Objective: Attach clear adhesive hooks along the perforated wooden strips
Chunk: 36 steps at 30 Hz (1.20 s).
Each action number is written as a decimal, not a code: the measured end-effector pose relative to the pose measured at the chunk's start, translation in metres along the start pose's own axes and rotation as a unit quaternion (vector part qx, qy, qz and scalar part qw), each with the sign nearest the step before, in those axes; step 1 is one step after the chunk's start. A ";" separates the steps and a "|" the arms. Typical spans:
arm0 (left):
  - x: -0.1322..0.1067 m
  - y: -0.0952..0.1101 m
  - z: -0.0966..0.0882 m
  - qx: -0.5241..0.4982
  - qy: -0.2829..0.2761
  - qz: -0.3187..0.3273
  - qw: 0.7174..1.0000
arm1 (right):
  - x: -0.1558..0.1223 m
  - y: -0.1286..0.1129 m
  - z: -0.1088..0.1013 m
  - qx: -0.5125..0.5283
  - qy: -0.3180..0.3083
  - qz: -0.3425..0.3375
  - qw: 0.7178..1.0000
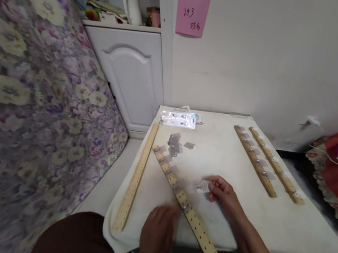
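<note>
My right hand [222, 192] pinches a small clear plastic piece [204, 187] with a shiny metal part at its left end, above the cloth. Left of it, a beige strip with rows of holes [194, 223] lies slantwise, its near end jutting past the table's front edge. Several clear pieces with metal bits sit along the far half of that strip. My left hand [157, 230] is by the strip's left side, near the front edge. Motion blurs its fingers, and I cannot make out anything in them.
A second perforated strip [136, 177] lies along the left of the white-covered table [214, 143]. A pile of clear pieces [174, 144] is near the slanting strip's far end. Blister packs [177, 119] lie at the back. Two strips with pieces attached, a nearer-left one [255, 160] and another [275, 165], lie right.
</note>
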<state>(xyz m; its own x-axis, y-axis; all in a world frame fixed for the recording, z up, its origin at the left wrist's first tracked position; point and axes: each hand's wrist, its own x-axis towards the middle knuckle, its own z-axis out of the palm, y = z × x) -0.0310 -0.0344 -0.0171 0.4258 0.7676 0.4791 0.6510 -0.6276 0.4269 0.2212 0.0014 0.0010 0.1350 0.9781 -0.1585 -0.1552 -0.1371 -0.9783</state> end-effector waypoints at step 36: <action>-0.031 0.042 0.012 -0.073 -0.081 0.009 0.994 | -0.067 0.009 0.011 -0.123 -0.092 0.031 0.988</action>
<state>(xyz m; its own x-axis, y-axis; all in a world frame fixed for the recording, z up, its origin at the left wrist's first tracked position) -0.0096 -0.0830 -0.0237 0.5402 0.7592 0.3631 0.5485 -0.6449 0.5323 0.2006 -0.0634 0.0047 -0.0515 0.9755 -0.2141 0.0873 -0.2092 -0.9740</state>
